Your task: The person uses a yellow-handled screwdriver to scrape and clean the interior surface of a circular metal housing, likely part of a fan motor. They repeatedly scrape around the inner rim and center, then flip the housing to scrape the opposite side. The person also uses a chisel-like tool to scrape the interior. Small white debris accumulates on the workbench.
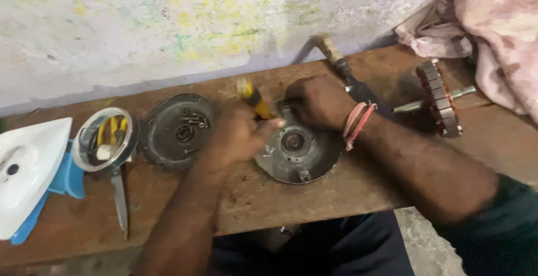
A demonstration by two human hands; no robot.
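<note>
The left hand (238, 136) was closed around a yellow-handled tool (253, 98), its handle sticking up above the fist and its tip hidden behind the fingers. The right hand (318, 101) pressed down, curled, on the far rim of a round metal housing (297, 152) that lay flat near the front edge of the wooden bench (168, 209). Whether that hand gripped anything small under it could not be told. Pink and red bands (357, 123) circled the right wrist.

Just left of the housing lay a dark round cover (176, 131) with loose screws (196, 121) in its dish. Further left a shiny ring (104, 139) rested over pliers (112, 129) with yellow grips, and a screwdriver blade (119, 197) pointed toward the bench's front edge below it. At the far left sat a white iron-shaped casing (28, 169) on a blue part (66, 178).

Behind the right hand a wooden-handled tool (336, 57) leaned against the paint-spattered wall (168, 29). To the right, well apart from the housing, a rotor (440, 99) with copper-coloured windings lay on its shaft, and a pink cloth (487, 24) was bunched in the corner. The left forearm crossed in front of the housing's left side, hiding part of it.
</note>
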